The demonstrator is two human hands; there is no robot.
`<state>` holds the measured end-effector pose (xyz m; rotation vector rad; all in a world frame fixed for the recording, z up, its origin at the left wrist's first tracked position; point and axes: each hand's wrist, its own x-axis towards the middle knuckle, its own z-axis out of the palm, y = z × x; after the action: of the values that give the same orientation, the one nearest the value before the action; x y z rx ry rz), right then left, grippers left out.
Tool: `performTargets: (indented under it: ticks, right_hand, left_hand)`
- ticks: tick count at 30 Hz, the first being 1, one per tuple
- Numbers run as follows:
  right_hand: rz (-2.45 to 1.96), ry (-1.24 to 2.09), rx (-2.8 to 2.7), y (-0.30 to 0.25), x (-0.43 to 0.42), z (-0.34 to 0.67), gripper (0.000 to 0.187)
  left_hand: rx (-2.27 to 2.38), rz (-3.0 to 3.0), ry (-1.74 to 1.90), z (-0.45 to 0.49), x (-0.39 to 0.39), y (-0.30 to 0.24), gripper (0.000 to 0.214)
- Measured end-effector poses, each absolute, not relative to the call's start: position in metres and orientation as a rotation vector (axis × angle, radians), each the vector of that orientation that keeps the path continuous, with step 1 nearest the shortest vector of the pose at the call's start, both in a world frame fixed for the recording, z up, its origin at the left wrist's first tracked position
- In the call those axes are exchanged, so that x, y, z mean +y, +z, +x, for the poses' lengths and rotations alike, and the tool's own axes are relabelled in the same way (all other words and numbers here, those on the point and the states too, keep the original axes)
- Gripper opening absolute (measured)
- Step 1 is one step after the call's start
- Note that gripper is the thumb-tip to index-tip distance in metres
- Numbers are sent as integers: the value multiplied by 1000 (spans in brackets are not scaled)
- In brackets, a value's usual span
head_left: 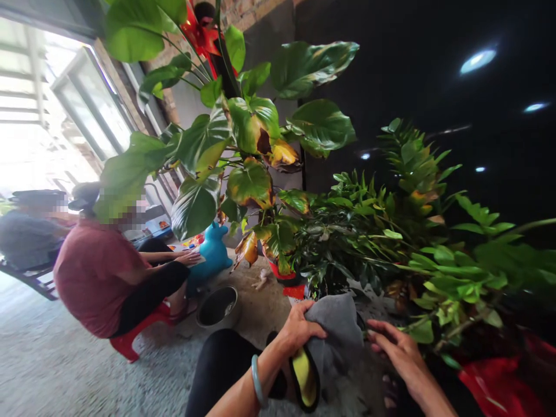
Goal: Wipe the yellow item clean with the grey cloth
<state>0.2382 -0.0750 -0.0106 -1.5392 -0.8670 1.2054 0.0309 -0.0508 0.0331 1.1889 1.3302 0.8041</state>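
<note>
My left hand (299, 329), with a pale jade-coloured bangle on its wrist, grips the upper left edge of a grey cloth (336, 324) that hangs down in front of me. To the right of the cloth is my right hand (398, 346), its fingers loosely stretched and apart beside low green stems and leaves. Whether its fingertips touch a stem I cannot tell. Under the cloth's left side lies a slipper (305, 379) with a yellow insole and black rim. Bushy potted plants (343, 237) stand just beyond my hands.
A tall broad-leaved plant (249, 182) with browned leaves rises ahead. On the left sit a metal basin (217, 307), a blue animal-shaped toy (212, 255) and a person in a red shirt (95, 272) on a red stool (143, 331). Another person (28, 231) sits farther back.
</note>
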Motion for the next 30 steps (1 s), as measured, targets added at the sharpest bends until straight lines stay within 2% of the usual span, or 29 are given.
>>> performTargets:
  ticks: [15, 21, 30]
  right_hand:
    - [-1512, 1210, -781, -5, -74, 234, 35]
    - [-1516, 1208, -829, -11, -74, 237, 36]
    - [-1456, 1233, -934, -38, -69, 237, 36]
  left_hand:
    - [1265, 1192, 887, 30, -48, 47, 26]
    - [1308, 1156, 1062, 29, -45, 60, 23]
    - [1345, 1313, 832, 32, -52, 54, 23]
